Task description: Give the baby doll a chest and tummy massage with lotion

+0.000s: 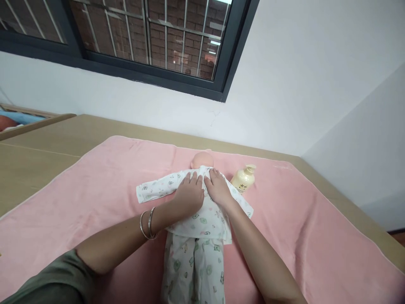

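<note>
Two hands rest flat on a doll that lies on its back on a pink towel. The doll serves as the reference for all positions below.

Doll: head points toward the wall, legs point toward the person. It wears a white printed shirt and matching trousers. One sleeve extends sideways from the doll's chest and lies flat on the towel.

Left hand: open, fingers extended and together, palm down on the doll's chest, on the side of the extended sleeve. It grips nothing. Two thin bangles sit on the wrist.

Right hand: open, palm down on the other half of the doll's chest, fingertips close below the doll's neck. It grips nothing. The two hands lie side by side, index fingers nearly touching over the middle of the shirt.

Bottle: cream-coloured, pump top, lying on the towel just beside the doll's shoulder on the right-hand side, apart from both hands.

Towel: spread beneath the doll over a tan bench. A dark-framed window stands in the wall beyond the doll's head.
</note>
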The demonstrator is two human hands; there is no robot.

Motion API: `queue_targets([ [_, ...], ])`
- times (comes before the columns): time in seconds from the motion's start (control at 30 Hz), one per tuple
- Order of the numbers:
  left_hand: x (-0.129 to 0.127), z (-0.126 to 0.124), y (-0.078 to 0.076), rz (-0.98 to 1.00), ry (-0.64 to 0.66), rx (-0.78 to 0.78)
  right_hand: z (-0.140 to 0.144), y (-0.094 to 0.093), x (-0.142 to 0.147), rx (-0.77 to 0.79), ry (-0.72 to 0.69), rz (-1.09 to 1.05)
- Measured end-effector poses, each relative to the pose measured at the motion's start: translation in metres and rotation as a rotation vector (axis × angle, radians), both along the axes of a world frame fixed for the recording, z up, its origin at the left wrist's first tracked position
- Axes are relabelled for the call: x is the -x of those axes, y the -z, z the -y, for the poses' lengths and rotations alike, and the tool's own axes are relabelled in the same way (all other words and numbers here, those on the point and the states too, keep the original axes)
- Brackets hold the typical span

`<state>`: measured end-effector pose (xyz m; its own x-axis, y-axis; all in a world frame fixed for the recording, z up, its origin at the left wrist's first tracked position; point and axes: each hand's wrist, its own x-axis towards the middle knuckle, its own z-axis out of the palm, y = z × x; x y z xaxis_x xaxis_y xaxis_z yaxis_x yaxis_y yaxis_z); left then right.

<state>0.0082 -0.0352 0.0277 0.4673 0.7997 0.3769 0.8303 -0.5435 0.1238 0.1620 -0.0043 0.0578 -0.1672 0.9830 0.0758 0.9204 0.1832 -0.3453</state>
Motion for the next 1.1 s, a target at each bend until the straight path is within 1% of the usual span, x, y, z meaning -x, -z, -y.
queue_targets([
  [0.03, 0.001, -0.002, -0.002, -0.007, 0.024, 0.007, 0.0, 0.0, 0.001, -0.008, -0.002, 0.011],
  [0.1, 0.005, -0.011, -0.006, 0.03, 0.015, 0.046, 0.003, -0.001, 0.004, -0.029, 0.001, 0.029],
  [0.2, 0.008, -0.027, -0.007, 0.148, -0.078, 0.104, 0.01, -0.003, 0.011, -0.079, 0.015, 0.049],
  [0.3, 0.007, -0.036, -0.001, 0.24, -0.159, 0.093, 0.023, -0.007, 0.021, -0.103, 0.014, 0.091],
  [0.4, 0.005, -0.035, 0.005, 0.283, -0.19, 0.071, 0.035, -0.01, 0.027, -0.095, -0.024, 0.143],
  [0.47, 0.004, -0.034, 0.007, 0.299, -0.194, 0.065, 0.036, -0.011, 0.027, -0.096, -0.04, 0.144],
  [0.73, 0.003, -0.034, 0.01, 0.352, -0.181, 0.035, 0.013, 0.001, 0.013, -0.14, -0.011, -0.022],
  [0.97, 0.003, -0.035, 0.011, 0.352, -0.19, 0.018, 0.016, 0.003, 0.016, -0.137, -0.006, -0.016],
  [1.1, -0.004, -0.023, 0.014, 0.308, -0.214, -0.041, 0.011, -0.001, 0.007, -0.112, -0.059, 0.0],
])
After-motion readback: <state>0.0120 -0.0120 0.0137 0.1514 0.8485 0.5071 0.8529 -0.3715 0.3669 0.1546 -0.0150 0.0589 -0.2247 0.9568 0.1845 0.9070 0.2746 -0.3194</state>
